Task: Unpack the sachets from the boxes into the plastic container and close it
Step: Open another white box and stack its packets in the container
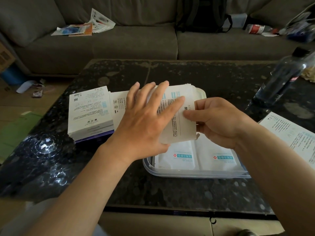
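Left hand (144, 116): fingers straight and spread, laid flat across the printed face of a white box (179, 121), thumb reaching over the text.
Right hand (219, 121): thumb and curled fingers pinching the right edge of the same box.
Box: held tilted between both hands, above the far part of the plastic container (187, 174); its left edge is hidden under the left hand.
Plastic container: clear, shallow, uncovered, on the dark speckled counter (187, 74) just in front of the person.
Sachets (177, 159): two white packs lying flat side by side inside the container, printed bands toward the near rim.
Stack of boxes (90, 113): white, on the counter, left of the hands.
Leaflet (289, 133): printed sheet at the counter's right edge.
Bottle (283, 77): dark, clear, far right.
Sofa (119, 45): grey, beyond the counter.
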{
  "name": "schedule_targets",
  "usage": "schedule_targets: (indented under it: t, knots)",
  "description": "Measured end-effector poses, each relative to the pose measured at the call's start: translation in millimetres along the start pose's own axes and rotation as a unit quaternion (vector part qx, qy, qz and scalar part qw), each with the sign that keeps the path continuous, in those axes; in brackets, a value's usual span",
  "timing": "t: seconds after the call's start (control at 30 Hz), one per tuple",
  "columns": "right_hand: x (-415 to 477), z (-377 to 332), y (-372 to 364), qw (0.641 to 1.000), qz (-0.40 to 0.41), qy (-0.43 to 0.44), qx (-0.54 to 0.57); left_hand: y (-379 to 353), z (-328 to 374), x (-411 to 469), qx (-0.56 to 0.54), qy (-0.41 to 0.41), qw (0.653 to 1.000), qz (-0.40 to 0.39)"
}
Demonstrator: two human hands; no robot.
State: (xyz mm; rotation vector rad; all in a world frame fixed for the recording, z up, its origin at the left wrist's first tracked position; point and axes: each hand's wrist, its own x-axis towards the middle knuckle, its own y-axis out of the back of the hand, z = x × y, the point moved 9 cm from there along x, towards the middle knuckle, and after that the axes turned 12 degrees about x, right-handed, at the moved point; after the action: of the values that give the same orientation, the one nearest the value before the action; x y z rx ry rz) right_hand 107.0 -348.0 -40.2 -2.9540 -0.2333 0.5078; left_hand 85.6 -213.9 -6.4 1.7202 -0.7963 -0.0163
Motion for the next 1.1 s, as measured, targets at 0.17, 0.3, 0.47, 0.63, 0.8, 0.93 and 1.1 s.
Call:
schedule_targets:
  t: [0.17, 0.3, 0.47, 0.63, 0.8, 0.93, 1.1]
  knots:
    - [0, 0, 4, 0.999, 0.023, 0.001, 0.027, -1, -4, -1, -0.016, 0.007, 1.0, -0.003]
    - [-2, -1, 3, 0.997, 0.015, 0.003, 0.074, 1, -8, -1, -0.025, 0.009, 1.0, -0.001]
    - [-4, -6, 13, 0.993, 0.025, 0.004, 0.116, -3, -19, -3, -0.025, 0.02, 0.999, -0.013]
    - [-6, -12, 25, 0.997, 0.041, 0.021, 0.068, -8, -25, -4, -0.03, 0.027, 0.999, -0.026]
    - [-10, -23, 29, 0.994, 0.054, 0.092, 0.007, -12, -25, -5, -0.033, 0.029, 0.998, -0.046]
    - [-20, -41, 61, 0.977, 0.155, 0.147, -0.005, -16, -31, -7, -0.032, 0.049, 0.996, -0.067]
    - [-41, -70, 74, 0.947, 0.17, 0.242, -0.125, -21, -35, -8, -0.026, 0.057, 0.995, -0.083]
